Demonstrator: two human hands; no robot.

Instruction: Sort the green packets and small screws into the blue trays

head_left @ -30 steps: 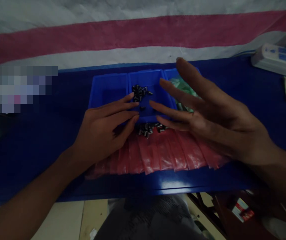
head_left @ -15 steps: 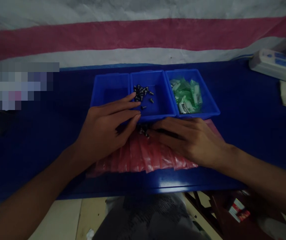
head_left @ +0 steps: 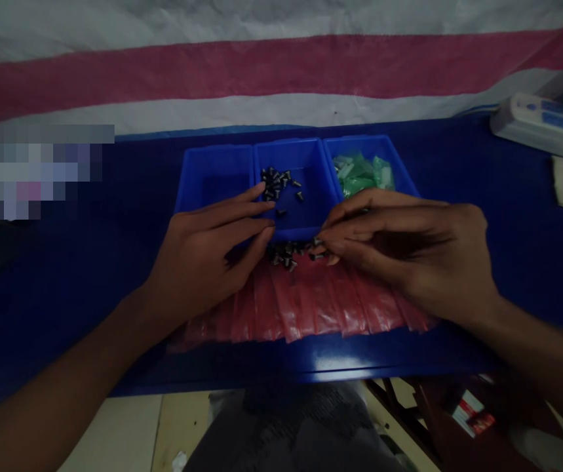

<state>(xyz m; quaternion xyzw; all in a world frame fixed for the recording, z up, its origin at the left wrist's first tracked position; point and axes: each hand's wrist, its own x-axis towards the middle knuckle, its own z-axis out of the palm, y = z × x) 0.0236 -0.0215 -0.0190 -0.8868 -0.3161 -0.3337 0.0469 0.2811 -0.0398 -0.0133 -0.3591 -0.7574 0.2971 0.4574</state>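
Dark screws [head_left: 284, 254] lie in a small heap on red plastic bags [head_left: 310, 301], just in front of the middle blue bin [head_left: 318, 187]. My right hand [head_left: 409, 246] pinches a screw [head_left: 316, 241] between thumb and fingertips, with another screw close by its fingers. My left hand [head_left: 212, 246] has its fingers stretched out over the near left edge of the middle bin, holding nothing. More loose screws [head_left: 272, 182] are gathered inside that bin, mostly toward its left side.
A left blue bin [head_left: 217, 154] stands partly behind my left hand. The right blue bin [head_left: 402, 167] holds green plastic packets [head_left: 360, 174]. At the far right lies a white power strip [head_left: 531, 124]. The blue table's [head_left: 281, 367] front edge is near my lap.
My right hand has moved right and lifted away from the screw heap, with a screw now showing in its fingertips. My left hand has barely moved.
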